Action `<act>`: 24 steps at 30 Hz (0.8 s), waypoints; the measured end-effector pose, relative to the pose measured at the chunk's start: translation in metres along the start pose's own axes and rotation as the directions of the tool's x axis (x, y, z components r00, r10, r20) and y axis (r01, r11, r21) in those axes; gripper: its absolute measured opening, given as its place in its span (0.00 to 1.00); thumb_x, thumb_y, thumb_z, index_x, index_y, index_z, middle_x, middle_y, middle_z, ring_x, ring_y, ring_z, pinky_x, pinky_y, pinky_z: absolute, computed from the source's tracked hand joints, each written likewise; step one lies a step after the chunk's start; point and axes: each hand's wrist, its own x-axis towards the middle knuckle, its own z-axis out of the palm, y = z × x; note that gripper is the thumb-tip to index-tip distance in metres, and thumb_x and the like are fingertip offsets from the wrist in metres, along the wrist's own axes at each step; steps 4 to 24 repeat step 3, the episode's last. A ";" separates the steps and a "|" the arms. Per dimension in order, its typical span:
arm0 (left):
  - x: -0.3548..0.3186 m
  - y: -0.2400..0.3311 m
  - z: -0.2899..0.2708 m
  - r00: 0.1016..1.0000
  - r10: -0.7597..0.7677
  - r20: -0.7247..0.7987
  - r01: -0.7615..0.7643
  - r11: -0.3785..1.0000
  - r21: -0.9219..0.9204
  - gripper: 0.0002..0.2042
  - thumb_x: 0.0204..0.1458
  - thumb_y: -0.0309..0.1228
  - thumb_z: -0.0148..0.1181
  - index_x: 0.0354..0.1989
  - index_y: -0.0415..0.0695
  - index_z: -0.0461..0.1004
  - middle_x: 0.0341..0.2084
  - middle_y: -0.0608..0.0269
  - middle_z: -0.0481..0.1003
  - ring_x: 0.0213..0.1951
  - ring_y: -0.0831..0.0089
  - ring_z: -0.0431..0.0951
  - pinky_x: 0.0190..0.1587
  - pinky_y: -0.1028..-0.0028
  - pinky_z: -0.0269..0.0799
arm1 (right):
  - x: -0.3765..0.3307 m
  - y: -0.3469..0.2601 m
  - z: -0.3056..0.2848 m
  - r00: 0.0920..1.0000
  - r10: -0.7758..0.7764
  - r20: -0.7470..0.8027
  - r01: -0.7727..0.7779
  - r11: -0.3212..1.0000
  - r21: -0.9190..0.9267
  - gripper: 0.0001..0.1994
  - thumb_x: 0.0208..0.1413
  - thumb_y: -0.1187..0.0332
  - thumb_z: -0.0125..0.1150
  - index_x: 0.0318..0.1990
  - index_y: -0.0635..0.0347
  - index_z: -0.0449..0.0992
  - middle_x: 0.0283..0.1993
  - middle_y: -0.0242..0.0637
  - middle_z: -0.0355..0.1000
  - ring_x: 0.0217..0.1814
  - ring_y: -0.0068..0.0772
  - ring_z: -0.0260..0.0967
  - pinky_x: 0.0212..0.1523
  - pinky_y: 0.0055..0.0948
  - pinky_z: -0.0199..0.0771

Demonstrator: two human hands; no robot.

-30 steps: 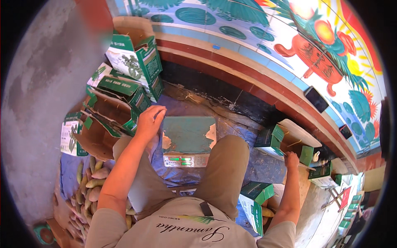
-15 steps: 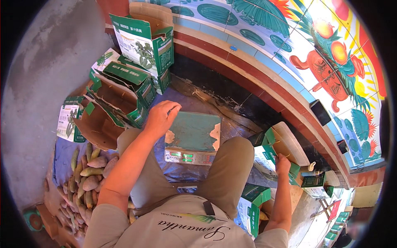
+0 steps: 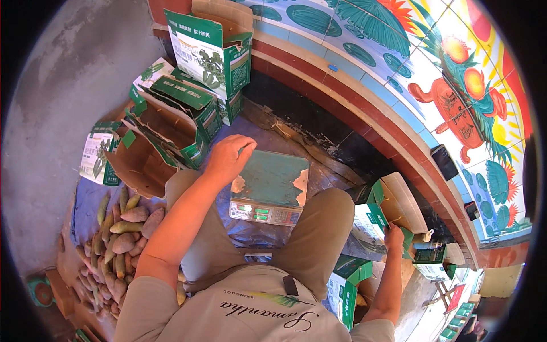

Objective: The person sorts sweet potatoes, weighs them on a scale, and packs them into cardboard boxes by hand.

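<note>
Resting left hand (image 3: 228,158) on chipped teal scale (image 3: 272,185), right hand (image 3: 393,236) gripping cardboard box (image 3: 393,208)

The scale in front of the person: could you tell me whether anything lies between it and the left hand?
Nothing visible does. The left hand is already at the far-left corner of the scale, apparently touching its platform, which is bare. The open boxes sit off to the left.
</note>
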 end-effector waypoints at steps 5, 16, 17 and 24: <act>-0.001 0.002 -0.003 1.000 -0.007 0.007 0.007 1.000 -0.016 0.09 0.53 0.32 0.55 0.35 0.39 0.76 0.32 0.54 0.76 0.38 0.55 0.75 0.41 0.63 0.70 | -0.003 -0.012 -0.012 0.999 0.042 -0.020 -0.042 0.999 0.006 0.12 0.50 0.58 0.61 0.41 0.50 0.77 0.36 0.44 0.75 0.42 0.48 0.73 0.41 0.43 0.72; -0.001 0.002 -0.003 1.000 -0.007 0.007 0.007 1.000 -0.016 0.09 0.53 0.32 0.55 0.35 0.39 0.76 0.32 0.54 0.76 0.38 0.55 0.75 0.41 0.63 0.70 | -0.003 -0.012 -0.012 0.999 0.042 -0.020 -0.042 0.999 0.006 0.12 0.50 0.58 0.61 0.41 0.50 0.77 0.36 0.44 0.75 0.42 0.48 0.73 0.41 0.43 0.72; -0.001 0.002 -0.003 1.000 -0.007 0.007 0.007 1.000 -0.016 0.09 0.53 0.32 0.55 0.35 0.39 0.76 0.32 0.54 0.76 0.38 0.55 0.75 0.41 0.63 0.70 | -0.003 -0.012 -0.012 0.999 0.042 -0.020 -0.042 0.999 0.006 0.12 0.50 0.58 0.61 0.41 0.50 0.77 0.36 0.44 0.75 0.42 0.48 0.73 0.41 0.43 0.72; -0.001 0.002 -0.003 1.000 -0.007 0.007 0.007 1.000 -0.016 0.09 0.53 0.32 0.55 0.35 0.39 0.76 0.32 0.54 0.76 0.38 0.55 0.75 0.41 0.63 0.70 | -0.003 -0.012 -0.012 0.999 0.042 -0.020 -0.042 0.999 0.006 0.12 0.50 0.58 0.61 0.41 0.50 0.77 0.36 0.44 0.75 0.42 0.48 0.73 0.41 0.43 0.72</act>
